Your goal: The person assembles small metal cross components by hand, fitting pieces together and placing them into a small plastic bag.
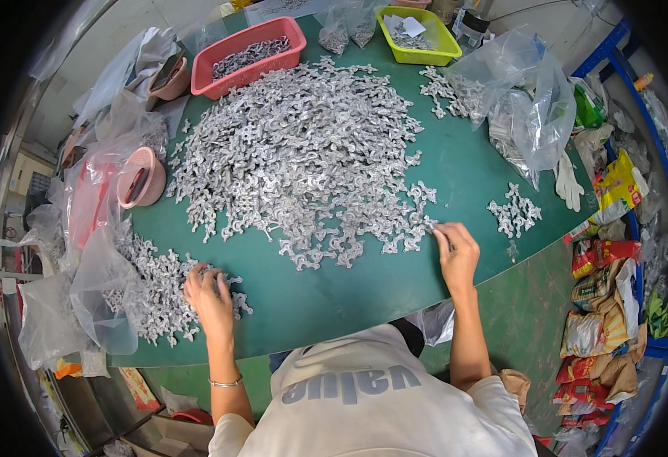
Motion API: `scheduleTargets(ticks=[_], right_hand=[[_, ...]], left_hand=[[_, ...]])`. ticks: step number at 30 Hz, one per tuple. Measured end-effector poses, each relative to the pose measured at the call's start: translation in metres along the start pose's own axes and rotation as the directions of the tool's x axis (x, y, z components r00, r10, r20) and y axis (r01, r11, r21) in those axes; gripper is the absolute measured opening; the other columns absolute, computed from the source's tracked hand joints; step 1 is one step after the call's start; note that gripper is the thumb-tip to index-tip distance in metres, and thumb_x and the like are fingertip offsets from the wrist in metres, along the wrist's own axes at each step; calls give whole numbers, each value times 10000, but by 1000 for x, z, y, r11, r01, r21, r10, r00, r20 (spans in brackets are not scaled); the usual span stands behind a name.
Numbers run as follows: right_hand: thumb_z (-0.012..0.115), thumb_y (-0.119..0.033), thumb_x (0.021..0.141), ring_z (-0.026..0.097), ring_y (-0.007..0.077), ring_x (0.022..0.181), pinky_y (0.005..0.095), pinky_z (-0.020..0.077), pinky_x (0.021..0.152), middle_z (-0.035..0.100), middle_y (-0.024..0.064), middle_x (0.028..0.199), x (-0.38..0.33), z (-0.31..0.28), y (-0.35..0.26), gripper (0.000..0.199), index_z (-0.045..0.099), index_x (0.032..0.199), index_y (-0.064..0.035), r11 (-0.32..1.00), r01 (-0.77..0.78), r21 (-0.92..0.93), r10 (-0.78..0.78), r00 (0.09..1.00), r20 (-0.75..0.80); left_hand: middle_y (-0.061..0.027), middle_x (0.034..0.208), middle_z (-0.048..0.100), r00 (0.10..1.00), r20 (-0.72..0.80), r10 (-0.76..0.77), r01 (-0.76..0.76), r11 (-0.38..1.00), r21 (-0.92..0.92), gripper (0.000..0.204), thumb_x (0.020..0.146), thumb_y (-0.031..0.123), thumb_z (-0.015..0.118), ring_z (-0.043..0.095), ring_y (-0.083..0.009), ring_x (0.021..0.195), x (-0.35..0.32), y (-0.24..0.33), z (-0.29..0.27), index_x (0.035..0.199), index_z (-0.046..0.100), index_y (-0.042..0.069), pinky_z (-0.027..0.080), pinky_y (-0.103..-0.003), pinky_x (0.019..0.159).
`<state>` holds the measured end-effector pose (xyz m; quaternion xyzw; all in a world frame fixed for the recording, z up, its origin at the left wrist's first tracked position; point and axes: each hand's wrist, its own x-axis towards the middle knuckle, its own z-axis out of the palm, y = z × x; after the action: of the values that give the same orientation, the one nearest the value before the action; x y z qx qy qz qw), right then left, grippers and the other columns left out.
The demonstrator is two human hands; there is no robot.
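Note:
A big heap of small silver metal cast parts [303,152] covers the middle of the green table [349,293]. My right hand [456,251] rests at the heap's right lower edge, its fingers pinching a metal part [431,225] there. My left hand [210,293] lies palm down on a smaller pile of the same parts [162,293] at the table's left front, fingers curled over some of them. A small separate cluster of parts [514,213] lies to the right of my right hand.
A pink tray [250,53] and a yellow-green tray [418,34] with parts stand at the back. Clear plastic bags [524,107] sit at the right, more bags [97,282] and pink bowls [139,177] at the left. A white glove [568,183] lies near the right edge.

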<state>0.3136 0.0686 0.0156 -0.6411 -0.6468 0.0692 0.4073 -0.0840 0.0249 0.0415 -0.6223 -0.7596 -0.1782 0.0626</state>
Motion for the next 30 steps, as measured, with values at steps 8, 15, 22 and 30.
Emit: scheduleTargets(ticks=[8, 15, 22, 30], right_hand=[[612, -65, 803, 407, 59, 508, 206, 300, 460, 545, 5, 638, 0, -6, -24, 104, 613, 803, 39, 682, -465, 564, 511, 855, 88], [583, -53, 823, 378, 49, 462, 187, 248, 427, 484, -7, 582, -7, -23, -79, 84, 589, 816, 31, 132, -603, 787, 416, 754, 508], [576, -68, 835, 393, 57, 468, 186, 252, 423, 512, 13, 620, -14, -25, -98, 95, 584, 833, 26, 69, -623, 779, 318, 754, 575], [578, -86, 834, 397, 52, 499, 188, 276, 446, 534, 7, 650, -14, -26, -99, 109, 604, 843, 20, 64, -611, 789, 279, 770, 574]], left_hand=[[-152, 1051, 520, 965, 71, 254, -175, 819, -546, 199, 753, 12, 589, 492, -320, 1006, 1, 98, -13, 952, 575, 26, 387, -384, 866], [-133, 971, 576, 904, 70, 422, -110, 388, -915, 339, 671, -57, 667, 586, -221, 830, 1, 178, -27, 993, 577, 3, 455, -300, 764], [-111, 867, 609, 910, -62, 411, -220, 352, -910, 258, 653, -54, 696, 587, -208, 789, -1, 182, -31, 894, 619, -9, 471, -279, 702], [-115, 831, 625, 927, -37, 373, -161, 305, -939, 199, 649, -56, 696, 602, -215, 754, -2, 183, -43, 833, 634, -11, 477, -285, 681]])
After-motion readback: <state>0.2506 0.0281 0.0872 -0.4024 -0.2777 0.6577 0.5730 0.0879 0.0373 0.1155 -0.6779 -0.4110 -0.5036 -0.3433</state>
